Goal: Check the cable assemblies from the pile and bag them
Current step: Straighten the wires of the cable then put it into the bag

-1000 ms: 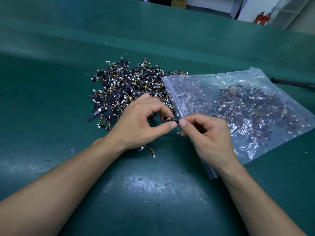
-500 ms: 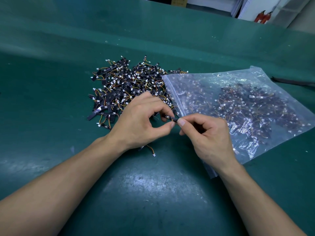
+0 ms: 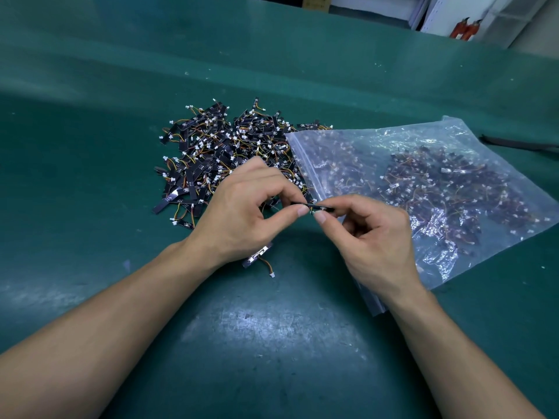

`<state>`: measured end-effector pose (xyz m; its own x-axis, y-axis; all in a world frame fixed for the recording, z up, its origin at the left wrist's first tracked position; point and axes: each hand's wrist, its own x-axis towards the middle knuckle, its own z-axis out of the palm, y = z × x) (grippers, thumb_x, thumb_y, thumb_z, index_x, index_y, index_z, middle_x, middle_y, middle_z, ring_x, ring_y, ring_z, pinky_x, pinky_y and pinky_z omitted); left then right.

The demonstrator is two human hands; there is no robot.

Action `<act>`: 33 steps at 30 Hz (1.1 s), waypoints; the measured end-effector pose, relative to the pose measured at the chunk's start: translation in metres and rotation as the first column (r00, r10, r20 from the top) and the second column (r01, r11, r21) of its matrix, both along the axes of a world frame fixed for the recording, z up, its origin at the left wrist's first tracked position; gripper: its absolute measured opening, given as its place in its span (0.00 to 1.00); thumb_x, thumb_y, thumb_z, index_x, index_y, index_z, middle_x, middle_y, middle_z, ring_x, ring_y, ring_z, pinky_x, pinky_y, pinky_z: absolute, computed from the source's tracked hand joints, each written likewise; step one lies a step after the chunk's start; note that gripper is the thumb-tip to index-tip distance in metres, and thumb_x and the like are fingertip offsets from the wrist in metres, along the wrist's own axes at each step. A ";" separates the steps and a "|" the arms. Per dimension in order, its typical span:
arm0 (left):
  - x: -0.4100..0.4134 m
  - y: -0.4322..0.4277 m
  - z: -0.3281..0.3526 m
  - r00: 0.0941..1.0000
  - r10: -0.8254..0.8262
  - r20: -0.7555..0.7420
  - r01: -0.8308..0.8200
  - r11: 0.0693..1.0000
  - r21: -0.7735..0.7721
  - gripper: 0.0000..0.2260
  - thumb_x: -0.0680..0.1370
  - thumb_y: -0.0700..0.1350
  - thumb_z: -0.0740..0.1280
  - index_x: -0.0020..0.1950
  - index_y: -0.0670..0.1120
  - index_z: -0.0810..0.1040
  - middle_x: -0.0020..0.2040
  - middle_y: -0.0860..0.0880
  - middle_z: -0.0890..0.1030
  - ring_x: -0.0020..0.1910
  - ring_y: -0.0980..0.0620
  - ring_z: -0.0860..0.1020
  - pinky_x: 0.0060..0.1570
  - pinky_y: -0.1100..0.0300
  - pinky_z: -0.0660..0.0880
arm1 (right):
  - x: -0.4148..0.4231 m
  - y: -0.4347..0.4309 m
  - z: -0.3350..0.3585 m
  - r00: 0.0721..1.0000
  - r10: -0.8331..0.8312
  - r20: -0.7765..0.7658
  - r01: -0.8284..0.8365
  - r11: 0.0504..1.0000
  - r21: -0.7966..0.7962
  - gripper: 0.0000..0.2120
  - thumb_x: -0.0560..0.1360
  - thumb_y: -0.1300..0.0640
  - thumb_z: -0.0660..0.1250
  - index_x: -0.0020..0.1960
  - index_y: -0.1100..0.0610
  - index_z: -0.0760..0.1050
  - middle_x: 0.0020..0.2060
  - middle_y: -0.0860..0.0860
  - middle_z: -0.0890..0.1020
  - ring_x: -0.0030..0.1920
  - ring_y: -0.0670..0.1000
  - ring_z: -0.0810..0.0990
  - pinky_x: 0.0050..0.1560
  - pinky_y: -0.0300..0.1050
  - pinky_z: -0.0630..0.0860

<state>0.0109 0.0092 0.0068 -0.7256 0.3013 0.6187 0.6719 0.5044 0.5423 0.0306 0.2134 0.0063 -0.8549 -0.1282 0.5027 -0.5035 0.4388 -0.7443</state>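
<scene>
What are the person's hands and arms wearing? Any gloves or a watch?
Nothing. The left hand and right hand have no gloves, rings or watch, and both forearms show no sleeves as far as the picture reaches.

Even overhead lighting; glare is seen on the tabletop (image 3: 272, 325) and bag (image 3: 435, 225). Edges are bowed by wide-angle distortion; the background is softened.

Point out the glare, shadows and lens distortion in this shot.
Head view: light glares off the plastic bag and sheens the green table; soft shadow lies under the left hand and right hand pinching a cable assembly; the wide lens bows the table's far edge.
</scene>
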 end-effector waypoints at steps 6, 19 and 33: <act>0.001 0.000 0.001 1.000 -0.019 -0.014 0.019 1.000 0.013 0.04 0.74 0.42 0.77 0.45 0.44 0.84 0.39 0.53 0.82 0.41 0.50 0.74 0.46 0.63 0.68 | -0.003 0.003 -0.003 1.000 -0.013 -0.026 0.013 1.000 0.018 0.03 0.75 0.57 0.75 0.48 0.51 0.86 0.36 0.40 0.83 0.30 0.44 0.74 0.34 0.32 0.67; -0.002 -0.001 0.000 0.996 -0.017 -0.082 0.018 1.000 0.011 0.04 0.74 0.40 0.78 0.43 0.42 0.85 0.38 0.50 0.83 0.40 0.46 0.76 0.44 0.53 0.72 | -0.001 0.002 -0.003 1.000 -0.011 -0.022 0.010 1.000 -0.002 0.06 0.74 0.58 0.75 0.49 0.49 0.84 0.36 0.40 0.82 0.27 0.43 0.72 0.33 0.31 0.66; -0.003 -0.001 -0.001 0.996 -0.014 -0.085 0.014 1.000 -0.003 0.03 0.75 0.41 0.77 0.43 0.43 0.85 0.38 0.51 0.83 0.40 0.46 0.76 0.46 0.55 0.72 | -0.002 0.004 -0.005 1.000 -0.013 -0.027 0.013 1.000 0.008 0.08 0.74 0.58 0.75 0.52 0.49 0.84 0.39 0.39 0.82 0.27 0.45 0.73 0.34 0.30 0.66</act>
<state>0.0080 0.0078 0.0059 -0.6661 0.3126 0.6772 0.7226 0.4953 0.4821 0.0285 0.2169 0.0017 -0.8425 -0.1213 0.5248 -0.5178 0.4511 -0.7269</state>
